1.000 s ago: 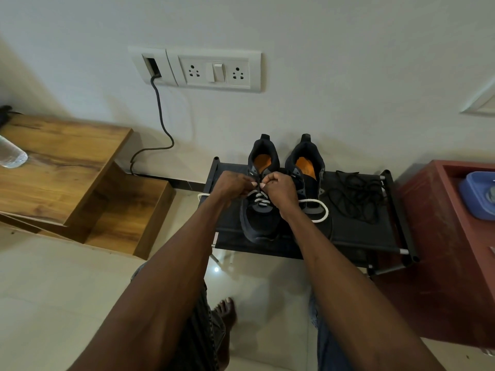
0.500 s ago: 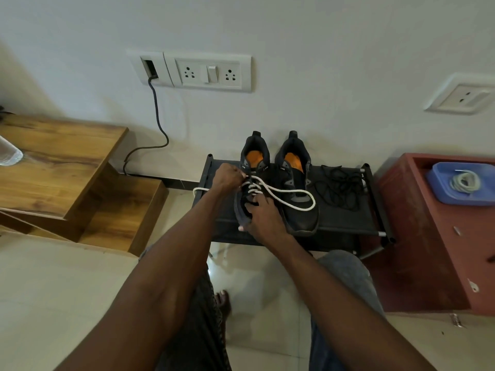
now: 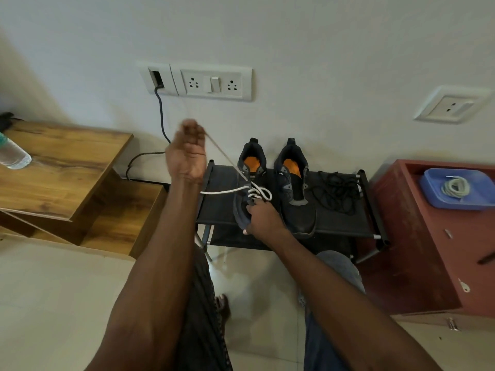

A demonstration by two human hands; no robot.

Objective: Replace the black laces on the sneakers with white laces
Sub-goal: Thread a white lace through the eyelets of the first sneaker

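Blue tray (image 3: 431, 188): it sits on the red cabinet (image 3: 417, 245) at your right; inside lies a coiled white lace (image 3: 455, 186), well apart from both of your hands

Shoe rack (image 3: 219, 207): black fabric top shelf against the wall, carrying the two sneakers side by side with heels toward the wall, and a loose tangle of black laces (image 3: 334, 191) on the fabric just right of the right sneaker

Left sneaker (image 3: 241, 210): dark upper with orange insole showing; white lace in the shoe (image 3: 258, 192) crosses the lower eyelets, with a small loop lying over the tongue

Right sneaker (image 3: 294, 194): no lace visible in its eyelets, tongue lying open; neither of your hands touches it

Left grip: your left hand (image 3: 187, 153) is raised above and left of the rack, fingers curled and pinching one end of the white lace; the strand runs taut and slanting from your fingertips down to the left sneaker's eyelets

Right grip: your right hand (image 3: 263, 219) is clamped on the toe end of the left sneaker, fingers curled over it, just below the laced section

Free lace end: the other strand runs out leftward from the eyelets, passing behind your left forearm; its tip is hidden

Wooden bench (image 3: 61, 162): at your left, carrying a clear plastic bottle (image 3: 13, 156) lying at its edge
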